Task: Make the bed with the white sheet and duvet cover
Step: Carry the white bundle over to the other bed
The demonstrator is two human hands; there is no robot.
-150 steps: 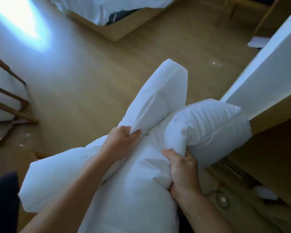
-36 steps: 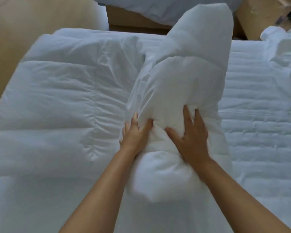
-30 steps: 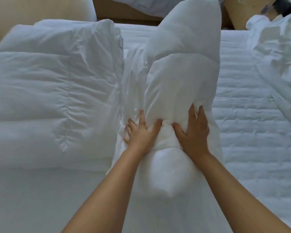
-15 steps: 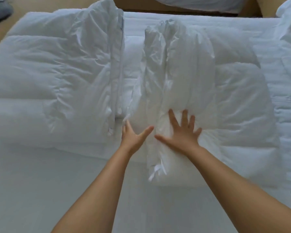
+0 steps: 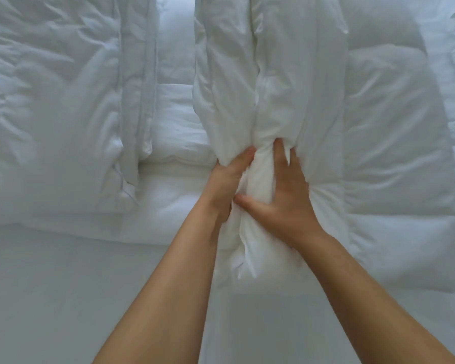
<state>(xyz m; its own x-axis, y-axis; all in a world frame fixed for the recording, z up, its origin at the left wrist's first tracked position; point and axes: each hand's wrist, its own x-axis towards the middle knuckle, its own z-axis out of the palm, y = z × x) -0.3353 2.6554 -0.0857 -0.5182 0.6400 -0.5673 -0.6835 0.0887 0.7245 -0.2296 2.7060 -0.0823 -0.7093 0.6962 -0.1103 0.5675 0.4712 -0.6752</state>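
Duvet point(image 5: 279, 88), long axis away from viewer; left hand point(image 5: 225, 185), right hand point(image 5: 286, 198) apparently clamped on it

The bed point(image 5: 32, 324) wears a smooth white sheet point(image 5: 90, 271), bare along its near side. Farther back two puffy white bundles lie on it: the left duvet point(image 5: 50, 114), folded flat, and the right duvet point(image 5: 392, 153), creased lengthwise. A lower padded layer shows between them.

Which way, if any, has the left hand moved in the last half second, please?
Yes: the left hand went right, away from the folded pile, and grips the bunched duvet.
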